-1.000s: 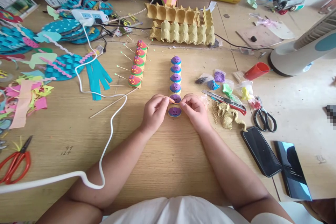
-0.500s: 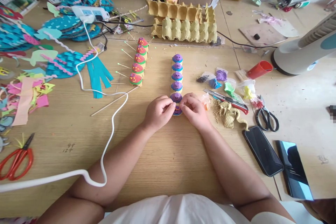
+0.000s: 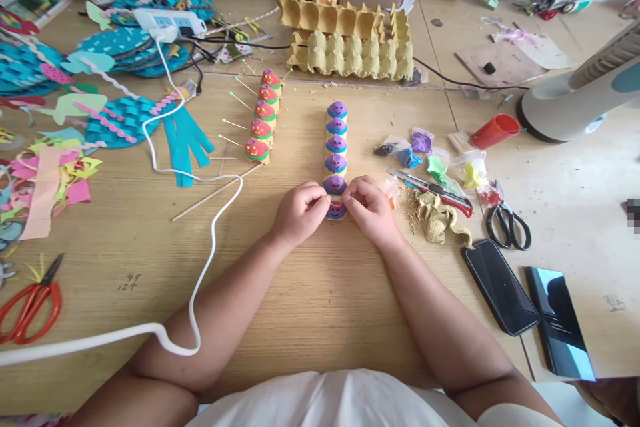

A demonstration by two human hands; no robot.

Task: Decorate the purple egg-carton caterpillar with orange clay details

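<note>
Foremost, a white cable (image 3: 100,339) looped across the left of the worktop (image 3: 300,327), with a phone (image 3: 501,287) lying flat at right. Next, the left hand (image 3: 303,215) with thumb and fingertips drawn together on one end of a thin orange strip (image 3: 337,204); the right hand (image 3: 373,211) similarly narrowed at the other end, exact contact hidden by the fingers. Strip slung between both, over the nearest dome of the purple row (image 3: 337,164). Handling, as judged: strip probably very light, soft and easily stretched, best taken lightly by its tips; row probably light and stiff but crushable, best held low at its sides, clear of the faces. Just right of the hands, scraps (image 3: 436,221) and a cutter (image 3: 450,201). Farther left, the red row (image 3: 261,129); farthest, behind both rows, egg cartons (image 3: 360,57).
</note>
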